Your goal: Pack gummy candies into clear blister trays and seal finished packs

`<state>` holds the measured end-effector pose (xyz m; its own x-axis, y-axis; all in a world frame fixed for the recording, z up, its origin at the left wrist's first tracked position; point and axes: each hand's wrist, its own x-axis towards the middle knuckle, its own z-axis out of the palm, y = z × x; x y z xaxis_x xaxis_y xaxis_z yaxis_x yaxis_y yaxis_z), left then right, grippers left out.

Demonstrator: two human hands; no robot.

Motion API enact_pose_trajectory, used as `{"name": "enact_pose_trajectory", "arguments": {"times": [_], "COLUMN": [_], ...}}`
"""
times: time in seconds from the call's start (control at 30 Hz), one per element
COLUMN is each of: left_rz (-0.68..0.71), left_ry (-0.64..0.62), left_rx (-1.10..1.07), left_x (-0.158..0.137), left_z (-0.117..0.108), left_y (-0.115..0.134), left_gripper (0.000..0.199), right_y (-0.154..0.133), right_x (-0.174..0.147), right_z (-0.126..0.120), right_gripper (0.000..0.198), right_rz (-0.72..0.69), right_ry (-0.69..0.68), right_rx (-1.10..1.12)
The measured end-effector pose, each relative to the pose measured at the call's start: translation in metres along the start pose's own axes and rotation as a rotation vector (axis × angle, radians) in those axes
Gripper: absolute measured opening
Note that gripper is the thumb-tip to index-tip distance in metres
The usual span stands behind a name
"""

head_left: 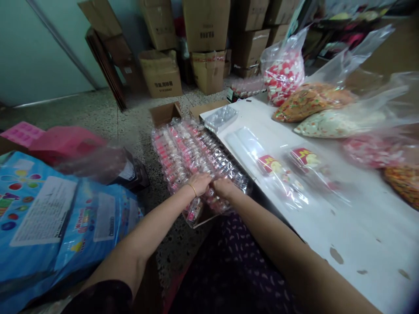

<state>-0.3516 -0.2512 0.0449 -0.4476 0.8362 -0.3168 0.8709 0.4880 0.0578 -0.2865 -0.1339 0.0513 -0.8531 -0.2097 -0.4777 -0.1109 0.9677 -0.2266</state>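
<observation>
Rows of clear plastic packs (183,146) with pink, red, white and silvery-dark contents fill an open cardboard carton (166,114) below the left edge of the white table. At the near end of these rows, my left hand (199,183), a thin bangle on its wrist, is closed with its fingers curled down on a pack. My right hand (224,188) is closed right beside it, on the same clear plastic. The fingertips of both hands are hidden. On the table's edge by the carton lies a clear, silvery tray (221,118).
The white table (327,235) bears printed clear bags (306,159) and bulk bags of orange (310,100), pale, and red-and-white sweets (283,78). Blue printed sacks (81,218) and a pink container (67,141) stand at the left. Cardboard boxes (206,26) are stacked behind.
</observation>
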Motion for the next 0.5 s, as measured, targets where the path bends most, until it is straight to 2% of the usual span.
{"name": "enact_pose_trajectory", "arguments": {"times": [0.07, 0.17, 0.23, 0.3, 0.4, 0.5], "left_rz": [-0.064, -0.147, -0.11, -0.054, -0.104, -0.135], "left_ry": [0.069, 0.183, 0.166, 0.121, 0.1, 0.036], "left_rx": [-0.098, -0.119, -0.05, 0.021, 0.1, 0.12], "left_x": [-0.01, -0.032, -0.045, -0.049, -0.041, -0.028], "left_z": [-0.007, -0.018, -0.014, 0.0, 0.026, 0.035], "left_y": [-0.002, 0.005, 0.019, 0.034, 0.046, 0.039], "left_gripper": [0.031, 0.055, 0.085, 0.101, 0.087, 0.077], "right_y": [0.012, 0.029, 0.031, 0.023, 0.005, 0.005], "right_x": [-0.014, -0.054, -0.078, -0.086, -0.072, -0.059], "right_z": [0.003, 0.01, 0.026, 0.05, 0.084, 0.089], "right_gripper": [0.034, 0.051, 0.061, 0.071, 0.066, 0.058], "right_rz": [0.005, -0.113, -0.196, -0.207, -0.136, -0.131], "right_ry": [0.09, 0.407, 0.543, 0.558, 0.546, 0.524], "right_rx": [0.025, 0.058, 0.038, -0.008, -0.028, -0.005]}}
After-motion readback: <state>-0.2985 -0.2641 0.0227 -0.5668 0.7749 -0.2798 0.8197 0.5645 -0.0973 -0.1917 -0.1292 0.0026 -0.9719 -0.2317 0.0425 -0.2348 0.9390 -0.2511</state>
